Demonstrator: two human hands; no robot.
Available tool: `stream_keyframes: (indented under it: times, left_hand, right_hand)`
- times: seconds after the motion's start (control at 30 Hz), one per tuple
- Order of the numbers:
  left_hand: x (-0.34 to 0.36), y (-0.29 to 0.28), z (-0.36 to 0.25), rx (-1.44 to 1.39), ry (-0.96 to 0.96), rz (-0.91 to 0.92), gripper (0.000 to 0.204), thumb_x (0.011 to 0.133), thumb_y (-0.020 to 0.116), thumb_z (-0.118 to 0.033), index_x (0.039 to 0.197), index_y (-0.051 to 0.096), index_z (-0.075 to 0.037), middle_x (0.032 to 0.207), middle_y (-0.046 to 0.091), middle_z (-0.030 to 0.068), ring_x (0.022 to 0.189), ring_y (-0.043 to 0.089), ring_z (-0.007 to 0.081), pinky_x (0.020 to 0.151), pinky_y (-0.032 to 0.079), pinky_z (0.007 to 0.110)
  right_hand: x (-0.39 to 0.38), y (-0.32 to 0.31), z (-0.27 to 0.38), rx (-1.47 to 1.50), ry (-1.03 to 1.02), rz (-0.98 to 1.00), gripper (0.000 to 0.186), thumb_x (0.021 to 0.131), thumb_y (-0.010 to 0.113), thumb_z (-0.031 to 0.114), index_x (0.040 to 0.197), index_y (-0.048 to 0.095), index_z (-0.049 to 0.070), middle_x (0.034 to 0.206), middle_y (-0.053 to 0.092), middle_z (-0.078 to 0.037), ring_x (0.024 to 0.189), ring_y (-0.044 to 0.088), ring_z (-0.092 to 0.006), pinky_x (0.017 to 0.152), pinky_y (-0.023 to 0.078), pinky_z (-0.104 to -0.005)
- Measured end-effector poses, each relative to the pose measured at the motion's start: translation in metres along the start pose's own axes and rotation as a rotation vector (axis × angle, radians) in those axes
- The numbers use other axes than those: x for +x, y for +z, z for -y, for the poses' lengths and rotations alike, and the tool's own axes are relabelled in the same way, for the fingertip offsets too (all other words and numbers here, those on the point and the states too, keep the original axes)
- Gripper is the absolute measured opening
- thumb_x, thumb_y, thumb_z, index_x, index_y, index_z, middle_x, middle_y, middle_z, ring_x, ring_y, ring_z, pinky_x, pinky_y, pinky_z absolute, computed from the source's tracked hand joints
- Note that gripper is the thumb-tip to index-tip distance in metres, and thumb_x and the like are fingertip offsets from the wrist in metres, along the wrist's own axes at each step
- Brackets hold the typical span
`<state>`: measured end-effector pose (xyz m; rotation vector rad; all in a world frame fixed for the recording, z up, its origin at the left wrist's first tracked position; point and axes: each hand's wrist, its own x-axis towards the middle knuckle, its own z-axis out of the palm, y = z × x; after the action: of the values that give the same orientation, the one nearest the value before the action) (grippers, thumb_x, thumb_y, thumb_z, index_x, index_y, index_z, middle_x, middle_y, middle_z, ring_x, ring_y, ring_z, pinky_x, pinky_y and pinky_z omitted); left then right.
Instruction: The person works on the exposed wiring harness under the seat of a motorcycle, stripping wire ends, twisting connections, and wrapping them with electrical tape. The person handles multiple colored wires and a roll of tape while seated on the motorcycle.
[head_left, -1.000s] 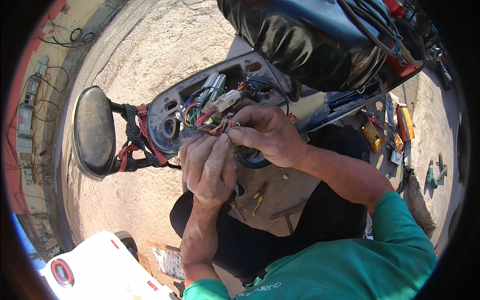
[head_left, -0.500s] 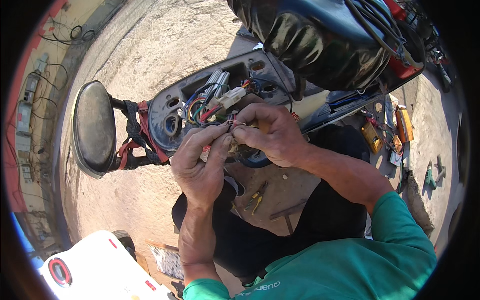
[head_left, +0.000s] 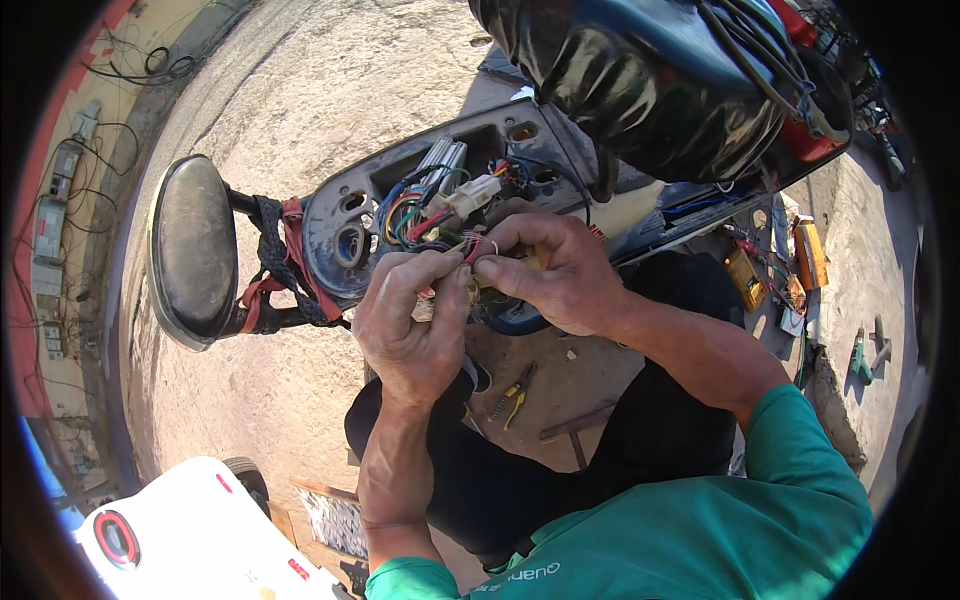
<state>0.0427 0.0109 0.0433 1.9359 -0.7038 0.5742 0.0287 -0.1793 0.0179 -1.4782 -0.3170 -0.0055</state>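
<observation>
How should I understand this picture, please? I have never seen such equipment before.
No robot is working here: you see a person's bare left hand and right hand. The picture comes from a wide camera worn on the head, looking down, so straight edges look curved. The fingers of both hands pinch thin reddish wires. Beyond them, a dusty dark panel bears coloured wires, a white connector and a ribbed metal part. Pliers lie on the ground, lower in the picture than the hands.

You're at open-air repair spot: sunlit rough ground (head_left: 270,400) around you, stripped vehicle body (head_left: 325,225) with bared wiring (head_left: 408,215) before you, pliers (head_left: 517,393) below, grey boxes (head_left: 48,228) along wall (head_left: 27,340).
</observation>
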Motion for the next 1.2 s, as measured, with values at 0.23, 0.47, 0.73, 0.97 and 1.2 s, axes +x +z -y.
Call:
stream_keyframes:
  times: [0.23,0.47,0.73,0.97,1.2]
  left_hand:
    - [0.001,0.000,-0.002,-0.004,0.004,0.020,0.021,0.084,0.076,0.009,0.101,0.072,-0.002,0.093,0.072,0.0103,0.081,0.070,0.0186,0.073,0.056,0.030]
    - [0.004,-0.001,-0.008,-0.023,-0.041,0.065,0.021,0.085,0.072,0.012,0.102,0.069,0.000,0.094,0.072,0.0096,0.086,0.067,0.0183,0.079,0.054,0.030]
    - [0.001,0.000,0.003,-0.149,-0.044,0.017,0.025,0.083,0.074,0.011,0.105,0.072,-0.002,0.096,0.071,0.0101,0.083,0.069,0.0177,0.074,0.055,0.029]
    - [0.000,0.001,0.004,-0.184,-0.007,0.019,0.025,0.082,0.073,0.013,0.102,0.070,-0.002,0.095,0.070,0.0091,0.084,0.068,0.0174,0.075,0.054,0.029]
    - [-0.002,0.002,0.001,-0.270,-0.041,-0.005,0.021,0.086,0.071,0.011,0.104,0.067,0.001,0.099,0.068,0.0104,0.090,0.065,0.0166,0.080,0.052,0.028]
  right_hand:
    - [0.001,0.001,0.010,-0.377,-0.377,-0.086,0.013,0.093,0.076,0.014,0.098,0.072,0.003,0.100,0.064,-0.009,0.092,0.066,-0.0213,0.080,0.053,-0.0366]
    - [-0.004,0.003,0.006,-0.247,-0.245,-0.139,0.016,0.093,0.077,0.015,0.103,0.072,0.004,0.103,0.064,-0.010,0.094,0.067,-0.0216,0.083,0.054,-0.0374]
    - [0.000,0.006,0.005,-0.027,-0.153,-0.066,0.016,0.098,0.073,0.015,0.102,0.071,0.000,0.101,0.062,-0.005,0.089,0.067,-0.0121,0.075,0.055,-0.0292]
    - [-0.002,0.011,0.003,0.136,-0.089,-0.071,0.014,0.098,0.073,0.012,0.101,0.070,-0.002,0.101,0.061,-0.004,0.083,0.065,-0.0097,0.070,0.054,-0.0276]
    - [-0.001,0.018,0.002,0.311,-0.042,-0.097,0.012,0.097,0.074,0.010,0.101,0.070,-0.001,0.100,0.059,-0.003,0.083,0.063,-0.0088,0.070,0.053,-0.0263]
